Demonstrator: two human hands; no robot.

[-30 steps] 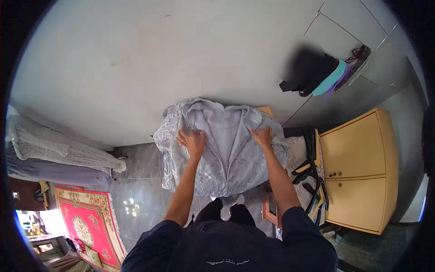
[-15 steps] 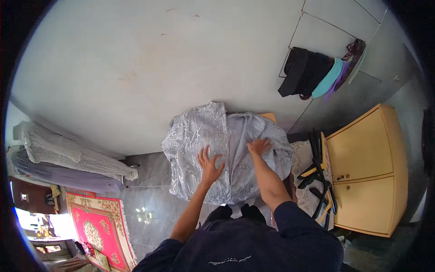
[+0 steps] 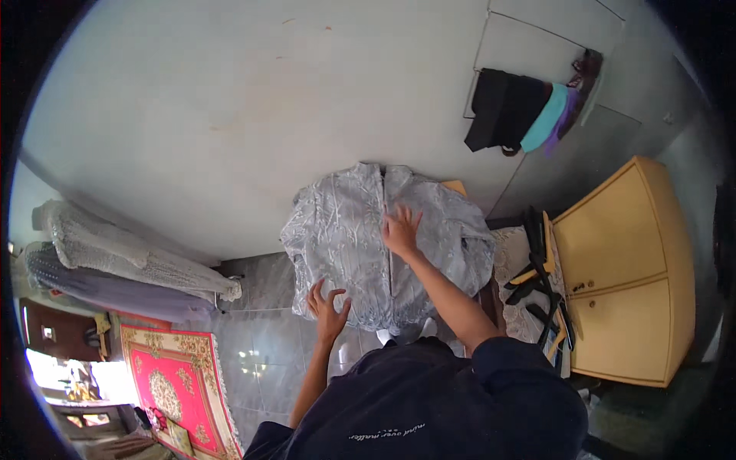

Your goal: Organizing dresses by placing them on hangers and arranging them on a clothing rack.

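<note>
A silver-grey embroidered jacket [image 3: 337, 230] lies spread out in front of me, its collar toward the wall and its sleeves at either side. The two front panels meet along a line down the middle. My right hand [image 3: 402, 231] rests on the upper front beside that line, fingers spread. Over the lower left part of the jacket is my left hand [image 3: 330, 310], with its fingers apart and bent and nothing held in them. Whether the left fingertips touch the cloth is hard to make out. The surface beneath the jacket is mostly hidden.
Black hangers [image 3: 537, 284] lie on a lace cloth [image 3: 507, 264] at the right, next to a yellow cabinet [image 3: 617, 276]. Pale dresses [image 3: 130, 253] hang at the left above a red rug [image 3: 172, 383]. Dark and turquoise clothes [image 3: 510, 107] hang on the wall rack.
The right front panel, folded back before, now lies flat with its edge against the left one. My right hand moved toward the collar and centre; my left hand moved down and left.
</note>
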